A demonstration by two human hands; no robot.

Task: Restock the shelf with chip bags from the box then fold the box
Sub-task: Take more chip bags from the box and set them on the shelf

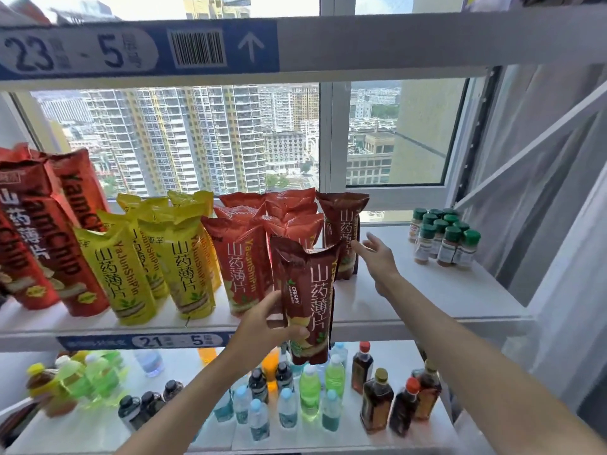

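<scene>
My left hand grips a brown yam-chip bag in front of the shelf edge; my right hand, fingers spread, touches the standing brown bag. A nudge could topple it.

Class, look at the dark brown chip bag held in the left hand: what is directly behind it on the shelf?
Behind the held brown bag stand orange-red chip bags, their tops showing above it. Their lower parts and the shelf behind it are covered.

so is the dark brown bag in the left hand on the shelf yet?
Not yet. The left hand grips the dark brown bag upright, its bottom hanging below the shelf edge.
</scene>
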